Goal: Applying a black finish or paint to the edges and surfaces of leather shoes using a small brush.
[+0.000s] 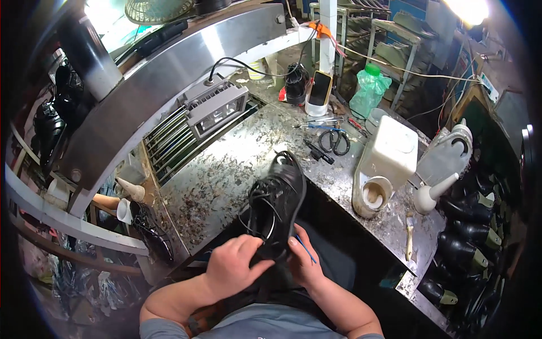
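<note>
Here, fingers (pixel 246 245) hold one black shoe (pixel 284 198) (plus one blue stick (pixel 305 249)).

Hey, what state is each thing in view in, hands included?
Black shoe, laces on, held in both hands
Left hand, gripping the shoe by its opening
Right hand, at the shoe's side, with a blue stick
Phone, propped up, screen dark
Green bottle, capped
Brush, lying flat
White container, upright
Overhead lamp, lit

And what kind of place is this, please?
Most likely a shoemaking or shoe-repair workshop: there is the laced black shoe in front, more black shoes at the right, and a brush on the dirty worktable.
</note>
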